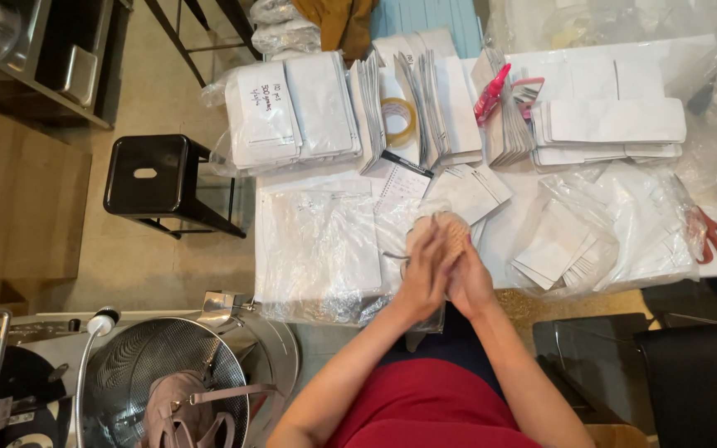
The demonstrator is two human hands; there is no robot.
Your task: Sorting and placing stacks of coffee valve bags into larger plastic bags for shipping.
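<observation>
Both hands (pixel 446 278) half hide a pinkish bundle (pixel 451 231).

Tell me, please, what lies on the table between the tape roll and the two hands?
In the head view, a spiral notepad with a black pen lies between the tape roll and the hands.

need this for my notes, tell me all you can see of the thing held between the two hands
The clear plastic bag looks thin and crinkled, with a tan, ribbed-looking filling that cannot be identified. The left hand and right hand press it between them at the table's near edge, over other clear plastic sheets. Motion blur hides its outline and any opening.
</observation>
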